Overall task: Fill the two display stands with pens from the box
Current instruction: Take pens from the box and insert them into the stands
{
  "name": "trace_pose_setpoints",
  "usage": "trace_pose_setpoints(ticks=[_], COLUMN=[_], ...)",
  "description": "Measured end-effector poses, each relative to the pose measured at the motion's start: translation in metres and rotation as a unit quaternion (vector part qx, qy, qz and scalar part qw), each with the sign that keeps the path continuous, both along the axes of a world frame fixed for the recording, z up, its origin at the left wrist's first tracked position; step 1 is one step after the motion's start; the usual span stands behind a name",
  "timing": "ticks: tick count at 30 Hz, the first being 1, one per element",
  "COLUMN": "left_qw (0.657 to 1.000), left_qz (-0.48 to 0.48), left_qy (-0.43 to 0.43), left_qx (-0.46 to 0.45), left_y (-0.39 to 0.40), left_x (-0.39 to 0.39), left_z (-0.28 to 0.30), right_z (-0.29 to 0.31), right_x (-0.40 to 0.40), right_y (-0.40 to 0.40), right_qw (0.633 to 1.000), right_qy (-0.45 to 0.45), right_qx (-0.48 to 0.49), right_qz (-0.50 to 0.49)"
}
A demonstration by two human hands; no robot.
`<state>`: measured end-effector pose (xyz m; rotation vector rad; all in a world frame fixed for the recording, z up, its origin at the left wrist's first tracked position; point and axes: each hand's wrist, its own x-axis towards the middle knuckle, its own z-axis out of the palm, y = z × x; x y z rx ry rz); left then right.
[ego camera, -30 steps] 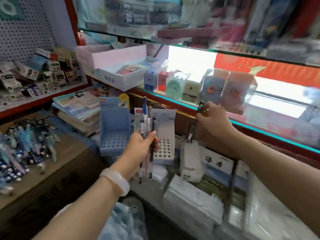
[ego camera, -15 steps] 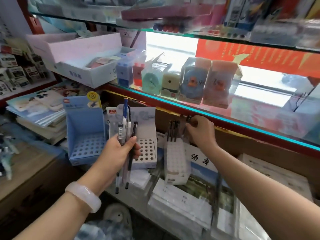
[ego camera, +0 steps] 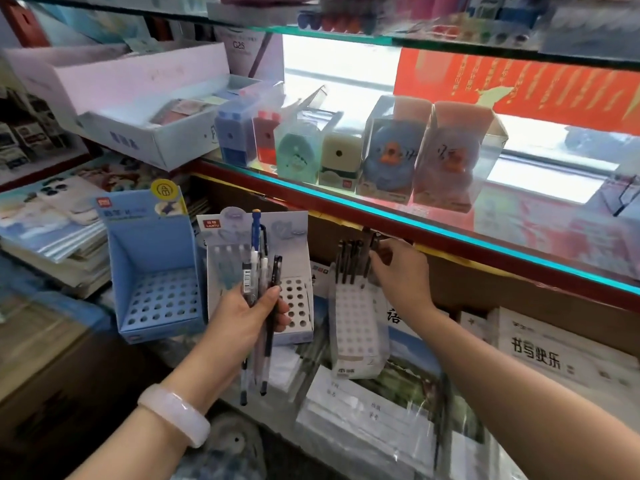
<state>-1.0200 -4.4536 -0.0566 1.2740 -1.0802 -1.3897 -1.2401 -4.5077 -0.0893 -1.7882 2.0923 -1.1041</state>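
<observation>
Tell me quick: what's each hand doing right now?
Left hand: grips a bundle of pens.
Right hand: pinches a dark pen at the white stand.

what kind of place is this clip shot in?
Most likely a stationery shop: boxed pencil sharpeners lined up on a glass shelf, stacked notebooks, and pen display stands being stocked.

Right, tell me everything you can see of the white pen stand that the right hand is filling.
The white pen stand looks like a cardboard block whose sloping top is a grid of round holes, with small print on its front face. It stands right of the grey stand, on plastic-wrapped notebooks. Four dark pens stand upright in its back row; the other holes look empty. The right hand pinches the rightmost pen.
</observation>
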Motion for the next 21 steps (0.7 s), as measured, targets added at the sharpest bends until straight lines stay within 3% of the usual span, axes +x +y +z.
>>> trace_pose_setpoints(ticks=[6, 11, 17, 21], left_qw=[1.000, 1.000, 1.000, 1.000], left_qz=[-0.008, -0.012, -0.010, -0.016], left_qy=[-0.022, -0.012, -0.006, -0.021], left_qx=[0.013, 0.019, 0.008, 0.009], left_y=[-0.003, -0.008, -0.013, -0.009], left_x=[-0.003, -0.006, -0.012, -0.011], left_z=[-0.008, -0.015, -0.014, -0.018], right_z=[-0.004, -0.011, -0.003, -0.003], right_x=[0.001, 0.003, 0.007, 0.020], right_y=[-0.001, -0.005, -0.011, -0.012], right_qw=[1.000, 0.999, 0.979, 0.978], right_qy=[-0.009, 0.024, 0.132, 0.123], right_qx=[-0.011, 0.034, 0.138, 0.158], right_qz=[-0.008, -0.028, -0.077, -0.060])
